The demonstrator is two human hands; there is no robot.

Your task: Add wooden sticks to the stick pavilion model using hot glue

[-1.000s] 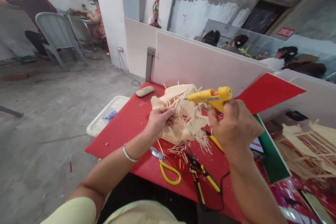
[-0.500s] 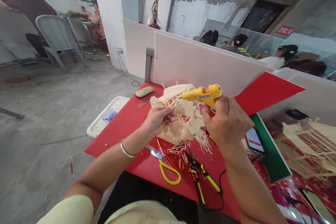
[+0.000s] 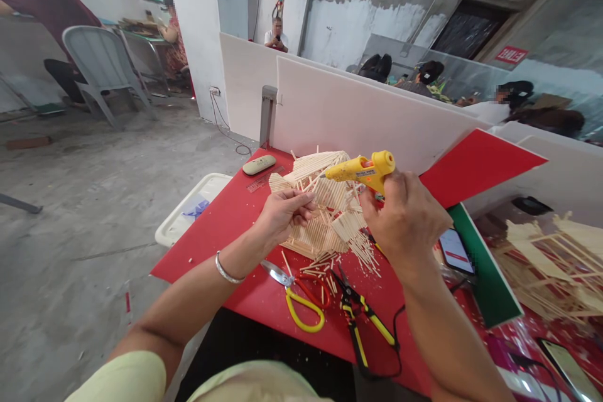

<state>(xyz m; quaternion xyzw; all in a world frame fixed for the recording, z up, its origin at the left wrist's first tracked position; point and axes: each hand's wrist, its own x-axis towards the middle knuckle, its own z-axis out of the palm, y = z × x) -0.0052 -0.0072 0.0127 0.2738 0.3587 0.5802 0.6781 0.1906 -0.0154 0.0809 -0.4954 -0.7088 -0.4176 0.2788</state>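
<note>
My right hand (image 3: 402, 207) is wrapped round a yellow hot glue gun (image 3: 360, 169), whose nozzle points left. Just below the nozzle tip, my left hand (image 3: 289, 210) is closed in a pinch on what looks like a thin wooden stick (image 3: 311, 186). Behind and beneath both hands sits a model built of pale wooden sticks (image 3: 320, 166), with slatted panels; my left hand hides part of it. Loose cut sticks (image 3: 365, 254) lie at its near right side. Closer to me are scissors (image 3: 304, 308) with red and yellow handles and black-and-yellow pliers (image 3: 358, 314).
The red tabletop (image 3: 202, 257) carries a pale oblong case (image 3: 259, 164) and a clear ruler (image 3: 264, 180). A white tray (image 3: 167, 226) is at the left. Rightward are a phone (image 3: 456, 250), a green board (image 3: 494, 282) and another stick model (image 3: 541, 264). White partitions (image 3: 358, 100) stand behind; people sit beyond.
The glue gun and my right hand have shifted very slightly left. My left hand keeps its pinch, almost unmoved.
</note>
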